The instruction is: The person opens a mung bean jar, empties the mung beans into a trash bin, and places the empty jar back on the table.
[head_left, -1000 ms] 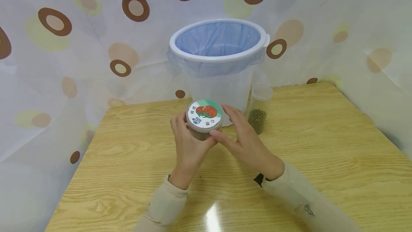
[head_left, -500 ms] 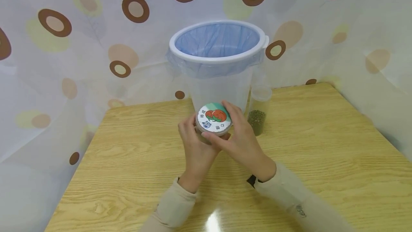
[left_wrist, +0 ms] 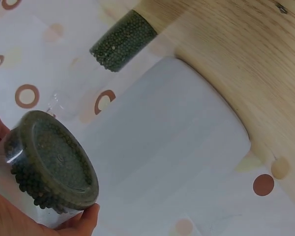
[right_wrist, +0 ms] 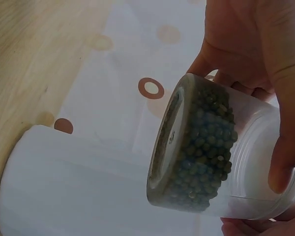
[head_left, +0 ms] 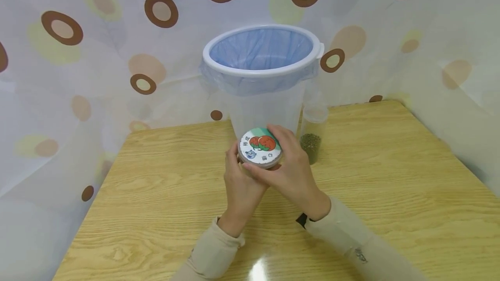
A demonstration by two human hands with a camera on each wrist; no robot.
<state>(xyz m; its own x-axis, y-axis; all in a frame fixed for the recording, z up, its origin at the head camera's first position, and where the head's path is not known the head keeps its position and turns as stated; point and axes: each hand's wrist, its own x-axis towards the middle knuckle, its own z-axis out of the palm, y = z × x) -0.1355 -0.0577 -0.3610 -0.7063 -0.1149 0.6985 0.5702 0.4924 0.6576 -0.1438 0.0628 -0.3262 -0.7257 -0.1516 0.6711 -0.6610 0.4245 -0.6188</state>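
A clear round jar (left_wrist: pixel 59 162), partly filled with small green beans (right_wrist: pixel 206 147), is held above the table between both hands. On its top is a lid (head_left: pixel 259 147) with a white and green label showing red fruit. My left hand (head_left: pixel 244 190) grips the jar's body from the left and below. My right hand (head_left: pixel 294 172) holds the lid's edge, with the thumb on the near side and fingers on the far side. In the wrist views the jar is tilted, and the beans leave room below the lid.
Behind the hands stands a white bin (head_left: pixel 265 107) with a blue bag liner (head_left: pixel 259 51) over its rim. Beside it, at the right, is a tall clear container (head_left: pixel 311 142) of green beans. The wooden table (head_left: pixel 164 194) meets a patterned cloth (head_left: pixel 105 55).
Both hands and the jar have moved to the right and slightly nearer. My right hand's fingers have come in around the lid. In the last half second little has changed.
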